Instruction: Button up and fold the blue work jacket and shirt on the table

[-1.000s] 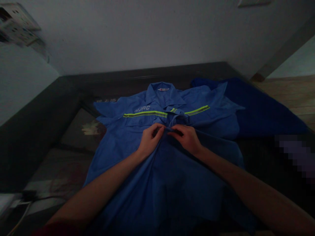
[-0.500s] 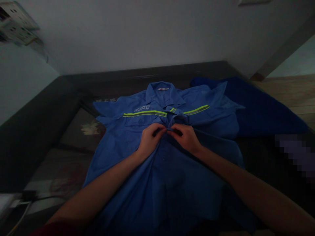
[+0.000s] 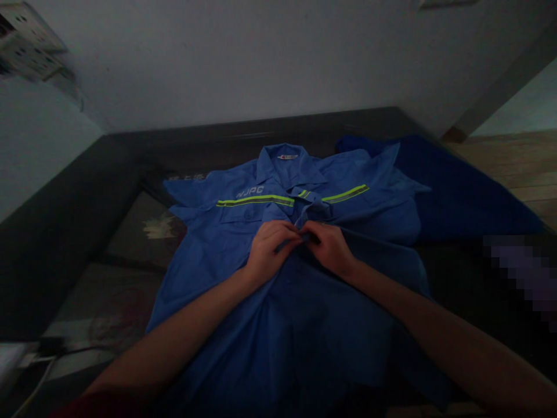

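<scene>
A blue work shirt [image 3: 226, 244] with a yellow-green reflective chest band lies spread face up on a dark surface, collar pointing away from me. My left hand [image 3: 270, 251] and my right hand [image 3: 328, 247] meet at the shirt's front placket just below the band. Both hands have their fingers curled and pinched on the placket edges, fingertips touching each other. Whatever sits between the fingertips is hidden.
A darker blue garment [image 3: 456, 191] lies to the right of the shirt. A dark raised border [image 3: 56, 232] runs along the left and far sides. White cables and an adapter [image 3: 26, 366] sit at the lower left. Wooden flooring [image 3: 517, 168] shows at the right.
My two hands have drawn closer together until the fingertips meet on the placket. The shirt has otherwise stayed in place.
</scene>
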Action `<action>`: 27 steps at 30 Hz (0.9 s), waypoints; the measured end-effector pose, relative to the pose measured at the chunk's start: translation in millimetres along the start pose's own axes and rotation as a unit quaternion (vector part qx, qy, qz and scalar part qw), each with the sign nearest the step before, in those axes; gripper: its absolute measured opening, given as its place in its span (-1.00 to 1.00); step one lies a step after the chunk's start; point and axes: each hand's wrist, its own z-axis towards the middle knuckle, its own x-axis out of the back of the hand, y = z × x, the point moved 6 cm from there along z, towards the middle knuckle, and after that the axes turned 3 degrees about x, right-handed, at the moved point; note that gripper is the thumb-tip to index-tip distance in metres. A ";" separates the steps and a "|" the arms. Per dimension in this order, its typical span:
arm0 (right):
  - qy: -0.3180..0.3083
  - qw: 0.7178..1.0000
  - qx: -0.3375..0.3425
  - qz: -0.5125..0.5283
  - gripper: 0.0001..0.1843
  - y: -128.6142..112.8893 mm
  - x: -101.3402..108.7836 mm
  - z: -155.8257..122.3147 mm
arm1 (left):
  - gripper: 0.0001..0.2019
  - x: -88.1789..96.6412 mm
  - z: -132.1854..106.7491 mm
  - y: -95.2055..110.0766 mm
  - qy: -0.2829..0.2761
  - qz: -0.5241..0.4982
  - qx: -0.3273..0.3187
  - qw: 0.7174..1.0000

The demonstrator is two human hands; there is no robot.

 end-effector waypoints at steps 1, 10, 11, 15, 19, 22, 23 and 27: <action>-0.006 1.000 0.017 -0.015 -0.88 -0.3 -0.7 -0.4 | -0.93 0.0 0.2 0.0 0.002 -0.009 0.009 1.000; 0.002 1.000 0.024 0.010 -0.92 7.5 1.3 2.0 | -0.89 -1.7 7.6 -18.7 -0.043 -0.064 0.135 0.988; 0.006 1.000 0.012 0.021 -0.93 9.1 1.5 2.2 | -0.89 -1.9 7.9 -20.8 -0.050 -0.053 0.148 0.986; 0.025 0.996 -0.027 0.080 -0.83 13.7 2.0 2.2 | -0.88 -1.9 6.5 -32.4 -0.055 -0.020 0.208 0.976; 0.074 0.992 -0.021 0.099 -0.58 12.1 7.2 1.1 | -0.83 -0.5 4.6 -45.0 -0.037 -0.054 0.265 0.962; 0.060 0.997 0.032 0.035 -0.80 2.5 8.1 1.5 | -0.81 -0.4 4.4 -50.8 -0.026 -0.096 0.288 0.953; 0.048 0.997 0.052 0.010 -0.89 -1.3 7.6 1.7 | -0.81 -1.1 4.1 -52.2 -0.025 -0.113 0.292 0.949; 0.044 0.994 0.090 -0.046 -0.90 -9.8 10.0 2.5 | -0.80 -6.4 1.9 -55.9 -0.041 -0.189 0.295 0.936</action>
